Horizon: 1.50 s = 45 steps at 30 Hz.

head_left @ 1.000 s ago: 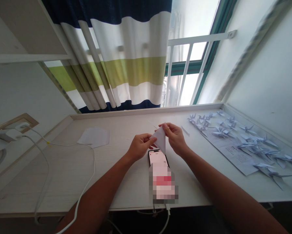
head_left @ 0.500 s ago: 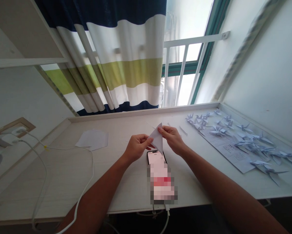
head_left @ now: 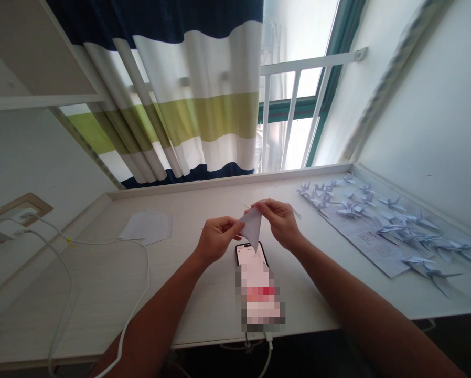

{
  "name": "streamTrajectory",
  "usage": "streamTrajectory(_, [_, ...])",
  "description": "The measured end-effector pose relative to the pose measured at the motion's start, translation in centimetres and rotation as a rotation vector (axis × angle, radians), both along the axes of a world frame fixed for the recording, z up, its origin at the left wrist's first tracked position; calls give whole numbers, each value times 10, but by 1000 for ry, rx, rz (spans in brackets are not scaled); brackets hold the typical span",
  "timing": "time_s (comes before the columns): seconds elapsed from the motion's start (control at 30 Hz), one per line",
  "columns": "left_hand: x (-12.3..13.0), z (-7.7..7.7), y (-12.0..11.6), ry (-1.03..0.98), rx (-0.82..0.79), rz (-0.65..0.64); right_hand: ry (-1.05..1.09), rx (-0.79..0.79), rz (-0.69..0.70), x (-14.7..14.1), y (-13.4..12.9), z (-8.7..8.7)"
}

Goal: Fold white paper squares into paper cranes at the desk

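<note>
A small folded white paper [head_left: 252, 228], triangular with its point hanging down, is held between both hands above the desk. My left hand [head_left: 220, 237] pinches its left corner between thumb and fingers. At the upper right corner, my right hand [head_left: 278, 220] grips the paper, thumb in front and fingers behind. Just below lies a phone [head_left: 255, 262] with its screen lit and mostly pixelated; the paper's tip overlaps its top end.
Many folded paper cranes [head_left: 353, 210] cover the desk's right side, some on a printed sheet [head_left: 371, 244]. A stack of white paper [head_left: 147, 227] lies at left. White cables [head_left: 148, 273] cross the left side. A raised rim [head_left: 220, 182] borders the back.
My right hand has closed further over the paper's top corner, hiding the peak that showed above it. The whole view has shifted slightly.
</note>
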<state>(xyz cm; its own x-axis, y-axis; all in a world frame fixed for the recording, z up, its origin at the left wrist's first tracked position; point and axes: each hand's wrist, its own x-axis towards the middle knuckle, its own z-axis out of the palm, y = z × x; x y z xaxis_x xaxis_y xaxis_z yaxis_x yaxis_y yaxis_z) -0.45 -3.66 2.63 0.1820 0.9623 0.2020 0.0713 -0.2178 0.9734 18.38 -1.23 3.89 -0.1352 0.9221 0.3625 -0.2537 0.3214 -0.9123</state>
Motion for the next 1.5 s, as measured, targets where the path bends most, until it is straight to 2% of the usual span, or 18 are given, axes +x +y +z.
streamTrajectory(0.2, [-2,3,-1,-21,-14,-14,3,-8,57,4,-1,2])
streamTrajectory(0.4, [0,7,-3,-55,-78,-86,13,-33,96,6,2,1])
streamTrajectory(0.57, [-2,8,-2,-81,-89,-12,-88,-46,48,4,3,0])
streamTrajectory(0.73, [-3,7,-1,-83,-86,-29,-166,3,13,5,3,-1])
streamTrajectory(1.03, [1,7,-1,-65,-109,27,-237,7,49,6,5,-3])
streamTrajectory(1.13, [-2,6,2,-61,-116,-6,-292,30,112,7,2,-1])
streamTrajectory(1.3, [-4,6,3,-140,-81,-4,-356,-22,307,-1,-6,-1])
streamTrajectory(1.4, [-3,8,3,-176,-95,48,-382,-43,330,-7,-9,-4])
streamTrajectory(1.5, [-3,8,3,-198,-63,173,-433,-48,342,-11,-9,-7])
